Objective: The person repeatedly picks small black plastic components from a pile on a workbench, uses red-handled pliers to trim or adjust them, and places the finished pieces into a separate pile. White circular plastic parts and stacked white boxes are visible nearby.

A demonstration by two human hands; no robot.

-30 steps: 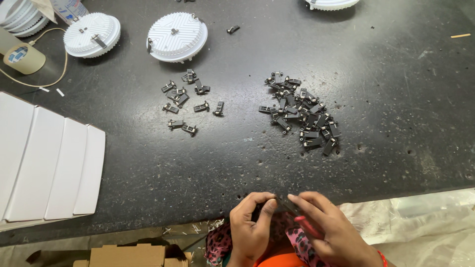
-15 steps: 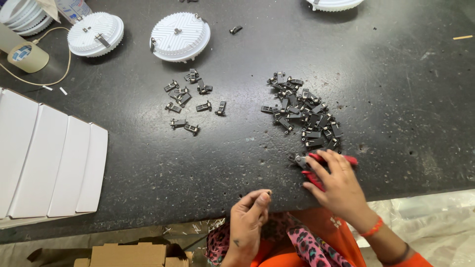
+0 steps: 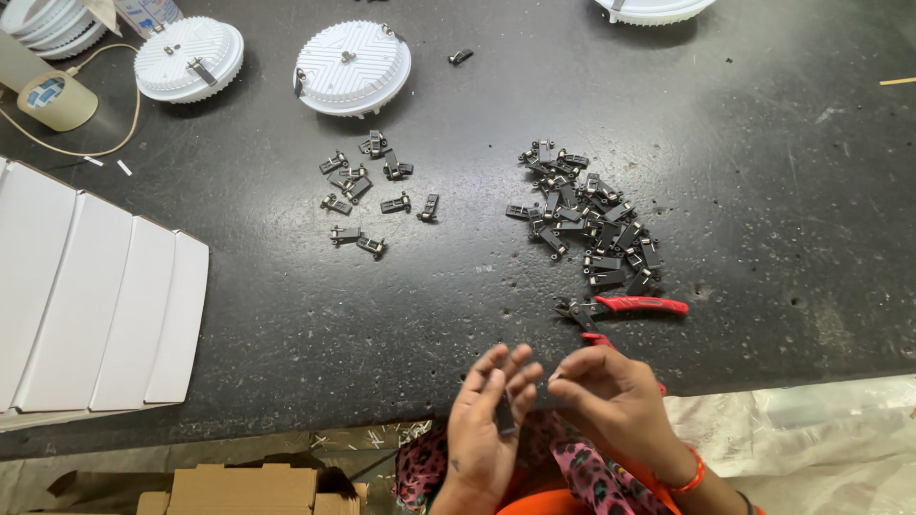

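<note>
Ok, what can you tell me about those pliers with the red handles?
The pliers are a small hand tool with dark metal jaws and red handles that look plastic-coated. They lie flat on the black table, jaws pointing left, beside the big heap of clips. One handle shows fully; the other is partly hidden behind the right hand. Neither hand grips them.

Your right hand [image 3: 615, 401] hid one handle of the red pliers [image 3: 625, 307]; the far white disc [image 3: 654, 8] was cut off by the frame edge.

Both hands meet low at centre: left hand [image 3: 489, 420] fingers extended, right hand [image 3: 611, 396] fingers curled
</note>
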